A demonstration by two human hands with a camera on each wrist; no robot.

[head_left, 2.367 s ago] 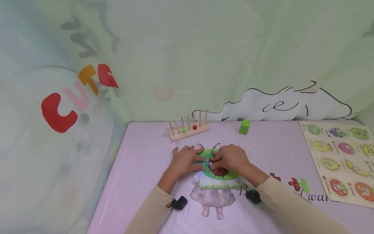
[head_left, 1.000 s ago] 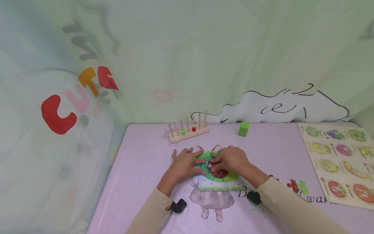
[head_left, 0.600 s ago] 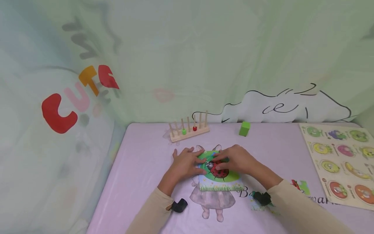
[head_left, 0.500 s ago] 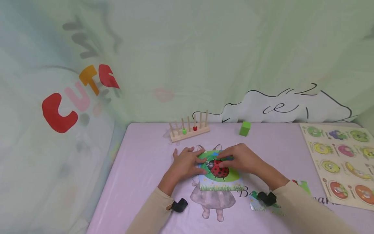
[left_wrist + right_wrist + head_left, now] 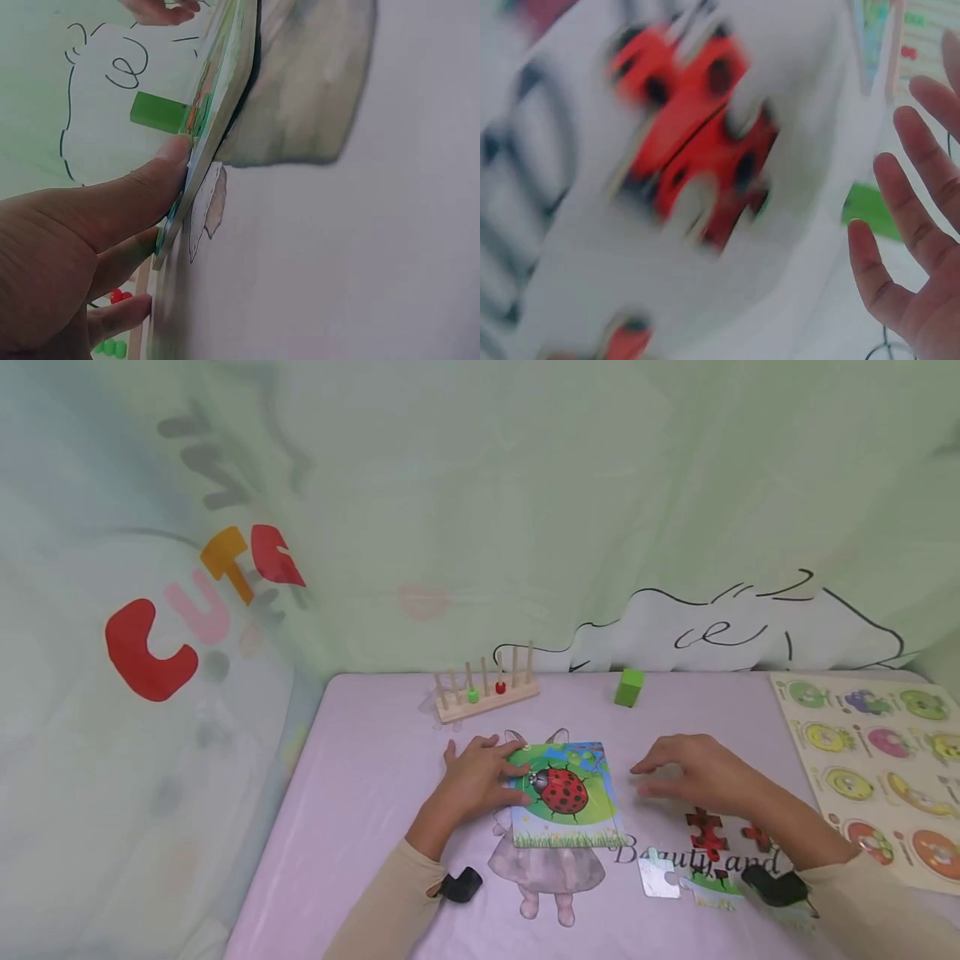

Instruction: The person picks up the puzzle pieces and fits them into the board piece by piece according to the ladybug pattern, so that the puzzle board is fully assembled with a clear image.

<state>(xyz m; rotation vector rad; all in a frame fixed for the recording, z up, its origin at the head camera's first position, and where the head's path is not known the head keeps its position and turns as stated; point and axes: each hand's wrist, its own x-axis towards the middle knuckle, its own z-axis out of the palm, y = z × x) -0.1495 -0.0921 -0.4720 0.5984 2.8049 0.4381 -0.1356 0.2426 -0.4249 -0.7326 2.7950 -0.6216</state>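
Note:
A square ladybug picture board [image 5: 562, 795], with a blue and green background, lies flat on the table in the head view. My left hand [image 5: 478, 777] rests on its left edge, fingers spread over the border. In the left wrist view the thumb of that hand [image 5: 97, 225] touches the board's face. To the right of the board, my right hand [image 5: 701, 772] hovers above the table with nothing in it. A red spotted jigsaw piece [image 5: 706, 832] lies below this hand and appears blurred in the right wrist view, where the fingers are spread.
More jigsaw pieces lie at the lower right: a pale one [image 5: 658, 874], a grassy one [image 5: 711, 887] and another red one [image 5: 756, 834]. Behind stand a pegged wooden rack [image 5: 487, 700] with beads and a green block [image 5: 629, 687]. A fruit board [image 5: 840, 760] is at right.
My right hand has let go of the picture board and moved right, away from it, uncovering the ladybug and the loose pieces. The left hand stays on the board's left edge.

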